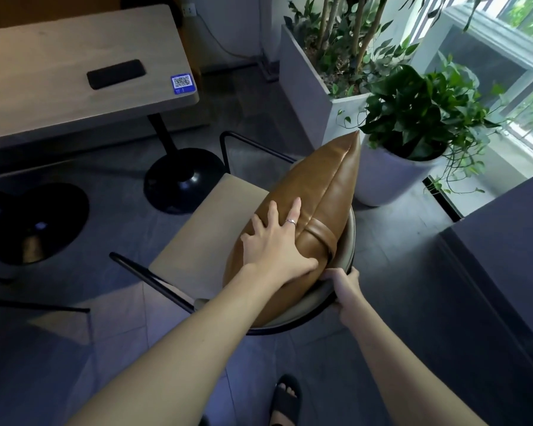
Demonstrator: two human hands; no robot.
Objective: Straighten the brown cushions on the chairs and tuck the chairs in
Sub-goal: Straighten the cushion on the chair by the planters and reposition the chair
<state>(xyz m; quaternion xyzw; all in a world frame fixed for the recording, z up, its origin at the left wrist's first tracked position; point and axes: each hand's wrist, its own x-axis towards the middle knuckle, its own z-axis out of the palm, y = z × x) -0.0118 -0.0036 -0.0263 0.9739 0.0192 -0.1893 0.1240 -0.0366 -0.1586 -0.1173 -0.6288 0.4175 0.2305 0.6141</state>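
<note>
1. Cushion [305, 216]: brown, leather-look, standing on edge on the chair [197, 238] seat and leaning against the curved backrest. Centre seam faces up, a strap loop sits across it near the backrest, and one corner points away toward the plants.
2. Right hand [343, 287], nearest: grip wrapped shut on the backrest rim just beside the cushion's near end. Likely there to steady the chair while the other hand works, and it's already placed for the push-in.
3. Left hand [274, 247]: laid flat on the cushion's left face, fingers spread apart, thumb by the seam. Pressing, not clamping. Reads as squaring the cushion against the backrest.
4. Cushion surface: smooth, plump, slight sheen, dented a little under the palm. No visible creases beyond the seam.
5. Chair: pale seat, thin black metal armrests, turned at an angle and well apart from the tabletop [74, 72]. Not tucked in yet.
6. Tabletop: light wood on a black pedestal base; carries a dark phone [116, 74] and a blue QR sticker [182, 83].
7. Far right: white planters with leafy plants [422, 112] near the chair's far side, so mind clearance when swinging it.
</note>
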